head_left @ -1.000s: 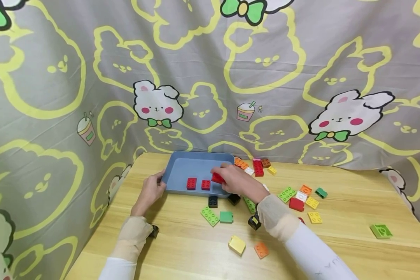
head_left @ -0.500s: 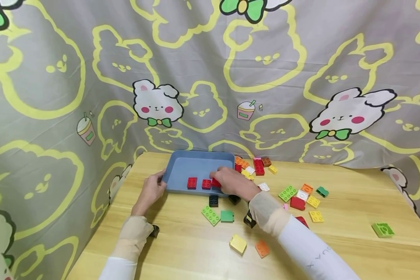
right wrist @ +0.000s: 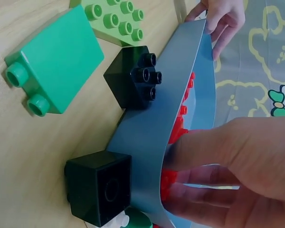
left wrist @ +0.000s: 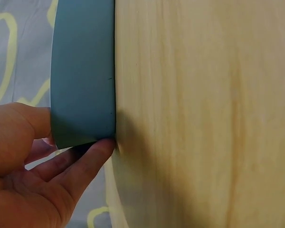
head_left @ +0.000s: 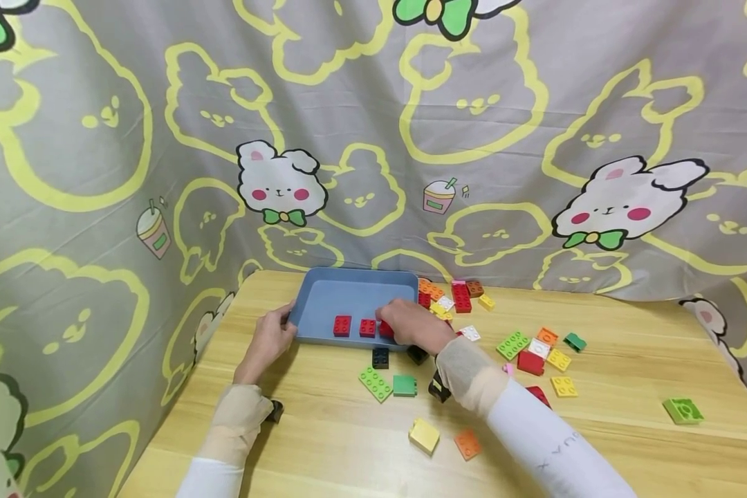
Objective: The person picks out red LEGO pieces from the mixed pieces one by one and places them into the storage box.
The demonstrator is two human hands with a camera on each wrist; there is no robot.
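A shallow blue-grey tray stands at the back left of the table. My left hand holds its front left corner; in the left wrist view the thumb lies at the rim and a finger at the bottom edge. Inside, near the front wall, sit two red bricks, one on the left and a smaller-looking one. To their right, my right hand reaches over the front wall and grips another red brick, partly hidden by the fingers.
Close to the tray's front wall lie a black brick and another black brick. A light green brick, a green brick and a pale yellow brick lie nearer. Several mixed bricks spread rightward. A patterned curtain hangs behind.
My right hand has lowered the red brick beside the other two in the tray, and its forearm has shifted slightly left. The left hand keeps its place on the tray.
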